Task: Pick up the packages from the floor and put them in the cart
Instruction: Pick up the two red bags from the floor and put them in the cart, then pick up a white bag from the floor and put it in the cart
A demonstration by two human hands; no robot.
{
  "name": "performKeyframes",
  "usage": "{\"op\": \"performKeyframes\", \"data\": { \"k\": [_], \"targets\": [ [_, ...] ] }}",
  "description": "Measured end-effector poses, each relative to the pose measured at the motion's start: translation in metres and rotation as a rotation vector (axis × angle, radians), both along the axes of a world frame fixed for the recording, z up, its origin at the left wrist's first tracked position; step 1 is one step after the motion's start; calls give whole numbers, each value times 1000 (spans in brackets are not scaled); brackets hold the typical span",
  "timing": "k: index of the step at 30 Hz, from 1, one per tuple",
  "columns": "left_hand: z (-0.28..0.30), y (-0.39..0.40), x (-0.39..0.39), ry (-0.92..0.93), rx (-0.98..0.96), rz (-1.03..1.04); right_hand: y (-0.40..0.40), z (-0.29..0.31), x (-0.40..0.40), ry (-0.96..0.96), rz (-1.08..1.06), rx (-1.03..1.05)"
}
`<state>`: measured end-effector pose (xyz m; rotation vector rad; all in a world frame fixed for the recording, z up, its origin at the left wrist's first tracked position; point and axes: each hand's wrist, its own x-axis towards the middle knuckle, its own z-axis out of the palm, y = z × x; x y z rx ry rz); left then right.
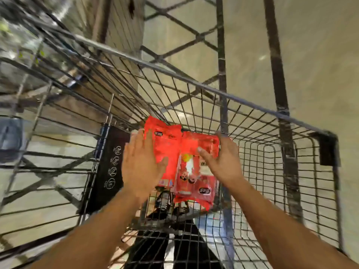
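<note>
1. Bare forearms reach up from the lower edge of the view into a wire cart [252,121].
2. Left hand [140,164] lies flat with fingers spread against the left side of the red packages [186,162], thumb pressed on the wrapper.
3. Right hand [223,162] curls around their right edge, fingers behind and thumb across the front.
4. Both hands hold the packages between them, inside the cart basket above its mesh bottom.
5. Motion blur makes the count unsure; it looks like two or more packs stacked together.
6. Beyond the cart rim is pale floor [320,55].
</note>
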<state>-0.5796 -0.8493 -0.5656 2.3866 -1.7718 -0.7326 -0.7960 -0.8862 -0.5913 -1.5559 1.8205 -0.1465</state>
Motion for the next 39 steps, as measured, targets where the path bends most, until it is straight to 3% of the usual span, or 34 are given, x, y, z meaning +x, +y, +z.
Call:
{"op": "performKeyframes", "data": {
  "k": [3,6,13,20,30,35,39],
  "targets": [
    [63,5,41,-151,-59,-65,-20,59,12,-16,271,11],
    [135,18,86,-256,-135,-31,-33,125,43,5,472,-105],
    [294,92,191,-429,-297,69,-24,276,171,-32,733,-467],
    [420,235,320,-489,-446,281,42,407,324,-29,916,-675],
    [490,517,467,-632,-520,737,238,506,556,-140,1169,-870],
    [509,618,519,-664,-402,931,328,532,662,-192,1295,-931],
    [503,682,573,-800,-402,1093,380,540,742,-184,1379,-1010]
  ]
}}
